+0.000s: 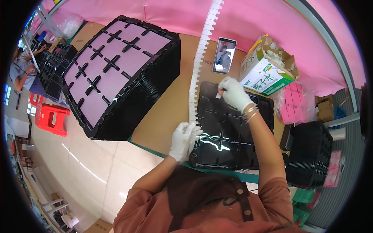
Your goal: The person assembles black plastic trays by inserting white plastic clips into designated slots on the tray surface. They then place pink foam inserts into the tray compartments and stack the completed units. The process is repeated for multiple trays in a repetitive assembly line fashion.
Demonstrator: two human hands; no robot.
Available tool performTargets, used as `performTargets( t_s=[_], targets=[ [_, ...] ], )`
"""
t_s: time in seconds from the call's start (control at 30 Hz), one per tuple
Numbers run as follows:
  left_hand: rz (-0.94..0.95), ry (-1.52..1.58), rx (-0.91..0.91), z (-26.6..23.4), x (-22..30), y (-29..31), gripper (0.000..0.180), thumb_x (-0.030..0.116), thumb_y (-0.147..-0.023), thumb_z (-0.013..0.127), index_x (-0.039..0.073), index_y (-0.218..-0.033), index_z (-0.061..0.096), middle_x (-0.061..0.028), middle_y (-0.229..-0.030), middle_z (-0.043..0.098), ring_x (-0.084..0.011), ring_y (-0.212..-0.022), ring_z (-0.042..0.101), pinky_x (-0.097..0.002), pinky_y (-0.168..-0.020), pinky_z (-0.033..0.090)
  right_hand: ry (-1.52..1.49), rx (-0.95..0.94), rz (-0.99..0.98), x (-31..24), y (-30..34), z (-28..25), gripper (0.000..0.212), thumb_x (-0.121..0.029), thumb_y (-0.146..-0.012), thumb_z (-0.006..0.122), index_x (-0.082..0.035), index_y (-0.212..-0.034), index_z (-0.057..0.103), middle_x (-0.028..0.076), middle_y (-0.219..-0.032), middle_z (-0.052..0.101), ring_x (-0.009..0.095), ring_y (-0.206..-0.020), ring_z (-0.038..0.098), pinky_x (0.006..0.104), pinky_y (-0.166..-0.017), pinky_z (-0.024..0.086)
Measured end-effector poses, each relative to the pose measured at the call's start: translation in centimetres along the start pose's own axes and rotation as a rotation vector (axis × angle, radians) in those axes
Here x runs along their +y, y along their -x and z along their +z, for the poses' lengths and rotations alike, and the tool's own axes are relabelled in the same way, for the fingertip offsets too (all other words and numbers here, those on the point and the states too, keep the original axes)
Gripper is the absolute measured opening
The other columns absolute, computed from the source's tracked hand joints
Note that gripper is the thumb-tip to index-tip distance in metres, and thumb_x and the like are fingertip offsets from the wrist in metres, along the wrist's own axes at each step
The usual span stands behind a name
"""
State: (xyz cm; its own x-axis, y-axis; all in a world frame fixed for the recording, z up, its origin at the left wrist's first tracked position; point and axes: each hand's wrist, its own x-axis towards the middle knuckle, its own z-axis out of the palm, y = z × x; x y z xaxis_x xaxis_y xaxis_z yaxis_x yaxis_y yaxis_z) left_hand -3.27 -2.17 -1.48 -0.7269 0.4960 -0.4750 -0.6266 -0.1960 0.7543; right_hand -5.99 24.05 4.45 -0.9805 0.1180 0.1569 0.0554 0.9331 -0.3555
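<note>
My left hand [183, 142], in a white glove, is closed at the near end of a long white strip [200, 58] with a notched right edge. The strip runs away from me along the left side of a black plastic tray [233, 149]. Over the far part of this tray is my right hand [234, 93], also gloved, its fingers pinched on a small white piece [218, 95]. The tray is shallow and glossy, with cross-shaped ridges and bright reflections.
At left stands a tall stack of black trays [155, 83], pink-lilac sheet on top. Beyond my tray are a phone [224, 56] and an open carton [268, 73] with white scraps. Rightward lie pink wrapped trays [293, 103] and more black trays [311, 155]. A red stool [52, 118] and another person [25, 73] are far left.
</note>
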Motion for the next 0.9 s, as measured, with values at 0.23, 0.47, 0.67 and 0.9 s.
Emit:
performTargets(
  t_s=[0.23,0.47,0.67,0.9],
  targets=[
    [0.037,-0.064,0.027,0.5,0.0,0.3,0.02,0.02,-0.1,0.057,0.002,-0.106,0.052,-0.0154,-0.102,0.067,-0.0234,-0.092,0.07,-0.0317,-0.076,0.056,0.082,-0.084,0.062,-0.4,-0.6,4.0,0.011,-0.01,-0.071,0.074,-0.005,-0.072,0.064,0.015,-0.093,0.061,0.034,-0.092,0.061,0.0427,-0.08,0.05],
    [0.091,-0.086,0.056,0.5,-0.7,0.4,0.018,0.021,-0.1,0.057,0.004,-0.103,0.052,-0.014,-0.101,0.067,-0.0229,-0.092,0.071,-0.0307,-0.076,0.055,0.154,-0.038,0.224,-0.6,-0.9,5.1,0.031,-0.026,-0.069,0.084,-0.003,-0.075,0.065,0.017,-0.096,0.061,0.035,-0.091,0.062,0.043,-0.078,0.052],
    [0.119,-0.049,0.048,0.6,-0.9,0.3,0.018,0.021,-0.099,0.058,0.004,-0.103,0.053,-0.0137,-0.1,0.068,-0.0217,-0.09,0.071,-0.0311,-0.077,0.054,0.029,-0.076,0.256,-0.7,-0.2,3.9,0.028,-0.02,-0.072,0.082,-0.002,-0.081,0.064,0.018,-0.097,0.06,0.036,-0.094,0.063,0.0428,-0.08,0.052],
    [0.07,0.0,0.026,1.0,1.0,0.9,0.016,0.019,-0.098,0.06,0.004,-0.101,0.056,-0.0083,-0.094,0.067,-0.0166,-0.088,0.067,-0.0282,-0.075,0.053,-0.397,0.3,0.271,-4.3,5.7,4.8,0.015,-0.011,-0.083,0.071,-0.001,-0.089,0.061,0.014,-0.089,0.062,0.03,-0.083,0.065,0.0395,-0.073,0.051]
  ],
)
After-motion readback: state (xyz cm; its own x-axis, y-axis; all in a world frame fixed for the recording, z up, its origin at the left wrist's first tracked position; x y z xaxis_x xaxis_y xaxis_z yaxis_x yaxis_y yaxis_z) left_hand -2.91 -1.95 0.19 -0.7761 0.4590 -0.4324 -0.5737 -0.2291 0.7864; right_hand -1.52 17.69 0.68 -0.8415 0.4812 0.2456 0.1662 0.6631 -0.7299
